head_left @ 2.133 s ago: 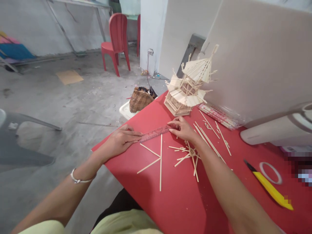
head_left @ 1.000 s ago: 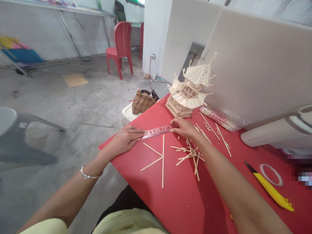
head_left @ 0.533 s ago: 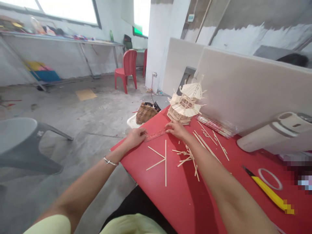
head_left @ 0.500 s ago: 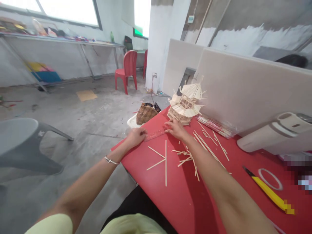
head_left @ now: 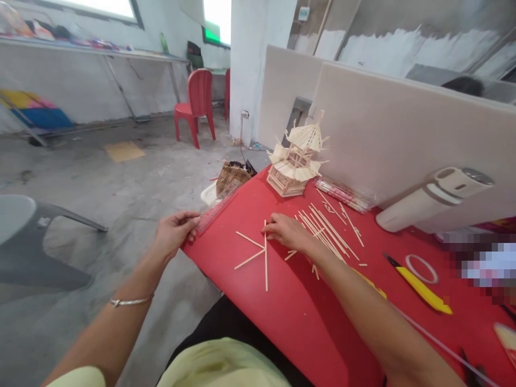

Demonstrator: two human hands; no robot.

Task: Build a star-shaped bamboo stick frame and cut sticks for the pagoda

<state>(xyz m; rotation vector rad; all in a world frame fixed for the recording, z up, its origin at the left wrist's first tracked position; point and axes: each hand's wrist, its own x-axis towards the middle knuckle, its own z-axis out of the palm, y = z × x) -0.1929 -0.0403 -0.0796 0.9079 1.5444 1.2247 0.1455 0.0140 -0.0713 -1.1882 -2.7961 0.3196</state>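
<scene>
My left hand is closed on the end of a clear plastic ruler, which lies tilted along the table's left edge. My right hand reaches over the red table, its fingertips pinched at the upper end of a long thin wooden stick. Two shorter sticks meet that long one at its middle, forming a sideways V. Under and beyond my right forearm lie several loose sticks. A pagoda model built of sticks stands at the far corner.
A plastic pack of sticks lies beside the model. On the right are a white flask, a roll of tape and a yellow-handled cutter. Pale boards stand behind the table. A checked bag sits beyond its left edge.
The ruler has swung away from the sticks to the table's left edge in my left hand. My right hand has let go of it and come nearer, onto the long stick.
</scene>
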